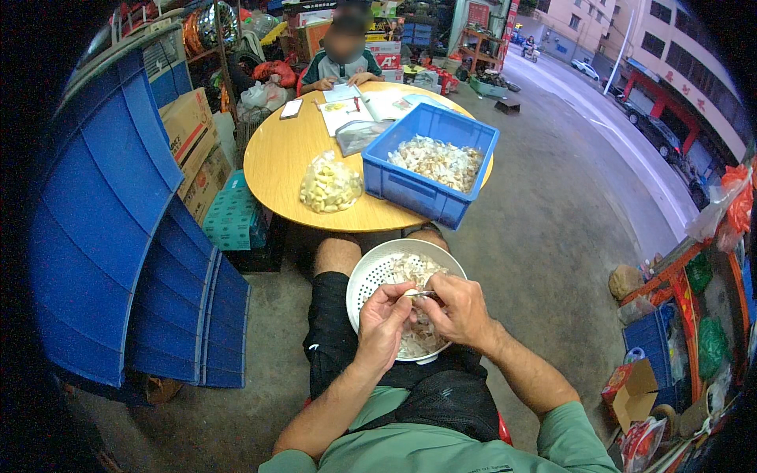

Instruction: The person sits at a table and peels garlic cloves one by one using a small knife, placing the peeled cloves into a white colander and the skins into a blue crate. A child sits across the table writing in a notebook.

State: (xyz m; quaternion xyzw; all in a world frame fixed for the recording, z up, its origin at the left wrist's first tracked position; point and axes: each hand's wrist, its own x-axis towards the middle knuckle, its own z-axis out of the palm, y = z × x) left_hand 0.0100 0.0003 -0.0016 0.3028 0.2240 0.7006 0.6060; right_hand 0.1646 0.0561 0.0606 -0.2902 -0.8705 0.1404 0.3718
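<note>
A white perforated bowl [364, 277] rests on my lap, holding pale garlic skins and cloves. My left hand [382, 322] pinches a garlic clove [411, 293] over the bowl. My right hand [456, 310] grips a small knife [424, 295] whose blade touches that clove. Both hands sit close together above the bowl's near side. Ahead, on a round wooden table [276, 158], stand a blue plastic crate [418, 189] of unpeeled garlic pieces and a clear bag of peeled cloves [329, 186].
Another person sits at the table's far side with papers [351, 106] and a phone [291, 109]. Stacked blue bins [118, 236] and cardboard boxes [189, 130] stand at left. A stall with goods [678, 331] is at right; concrete floor and a street lie beyond.
</note>
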